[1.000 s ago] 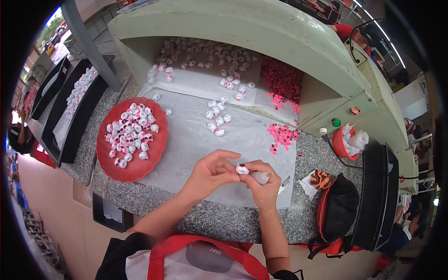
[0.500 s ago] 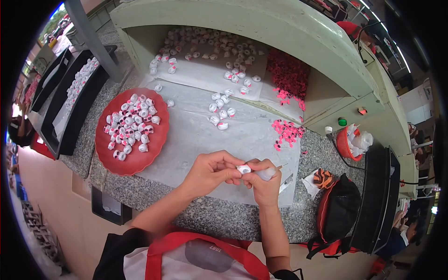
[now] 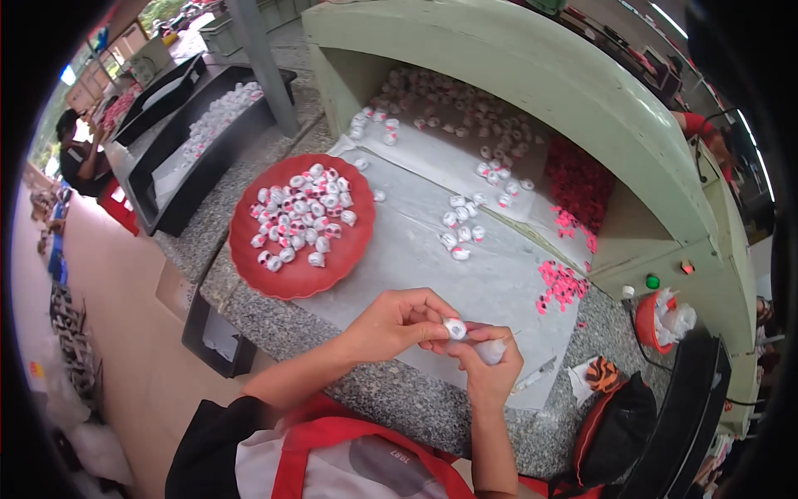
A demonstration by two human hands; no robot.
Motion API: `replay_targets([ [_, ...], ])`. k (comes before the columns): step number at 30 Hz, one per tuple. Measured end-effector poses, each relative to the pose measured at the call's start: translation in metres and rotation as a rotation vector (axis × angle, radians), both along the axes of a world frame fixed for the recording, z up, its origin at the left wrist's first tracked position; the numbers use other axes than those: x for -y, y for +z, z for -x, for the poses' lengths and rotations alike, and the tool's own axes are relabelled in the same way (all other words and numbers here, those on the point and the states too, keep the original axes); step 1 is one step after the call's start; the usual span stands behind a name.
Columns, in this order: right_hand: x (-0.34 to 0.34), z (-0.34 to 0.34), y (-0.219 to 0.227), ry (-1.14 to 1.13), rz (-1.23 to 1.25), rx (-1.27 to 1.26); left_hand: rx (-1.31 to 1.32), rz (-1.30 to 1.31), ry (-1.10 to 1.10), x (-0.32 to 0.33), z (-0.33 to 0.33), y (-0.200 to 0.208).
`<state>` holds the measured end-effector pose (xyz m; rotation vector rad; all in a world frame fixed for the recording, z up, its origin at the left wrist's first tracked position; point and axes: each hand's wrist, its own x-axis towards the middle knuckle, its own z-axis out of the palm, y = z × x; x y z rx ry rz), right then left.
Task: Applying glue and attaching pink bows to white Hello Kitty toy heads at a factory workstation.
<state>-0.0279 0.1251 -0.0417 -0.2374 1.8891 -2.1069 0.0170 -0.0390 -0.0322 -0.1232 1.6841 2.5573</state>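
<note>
Between the fingertips of my left hand (image 3: 391,326) is a small rounded white piece (image 3: 455,329) with a dark grey patch on its face. My right hand (image 3: 490,376) is closed around a small translucent squeeze bottle (image 3: 492,353), its thin tip pointing away to the upper right. The right fingertips reach the white piece's side. Both hands are above the front edge of the white sheet (image 3: 399,241). To their left stands a red scalloped plate (image 3: 332,264) heaped with similar white-and-pink pieces (image 3: 303,212).
Several white pieces (image 3: 461,224) lie on the sheet, with more inside the pale green open cabinet (image 3: 499,41). Small pink bits (image 3: 562,283) lie to the right. A red basket (image 3: 647,323), tiger-striped cloth (image 3: 603,374) and black bag (image 3: 613,432) sit at right; black trays (image 3: 187,204) at far left.
The whole view has swung left, so the bench appears shifted to the right. The white piece has been turned between my fingers, and its grey patch now faces up. Both hands keep their holds.
</note>
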Motion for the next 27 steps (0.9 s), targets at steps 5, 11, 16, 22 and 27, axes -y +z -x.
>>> replay_targets([
  [5, -0.018, 0.011, 0.002, -0.039, -0.087, -0.067, -0.023, 1.231, 0.386, 0.087, -0.005, 0.022],
  [11, -0.01, 0.01, 0.005, 0.044, -0.122, 0.003, 0.156, 2.08, 0.179, 0.197, 0.11, 0.002],
  [16, -0.023, 0.019, 0.004, -0.044, -0.14, -0.047, 0.307, 1.982, -0.372, 0.177, 0.164, -0.006],
  [22, -0.032, 0.024, 0.003, -0.056, -0.131, -0.051, 0.246, 1.361, -0.384, 0.094, 0.172, 0.008],
  [27, -0.038, 0.029, 0.013, -0.095, -0.115, -0.043, 0.348, 1.963, -0.239, 0.096, 0.154, -0.014],
])
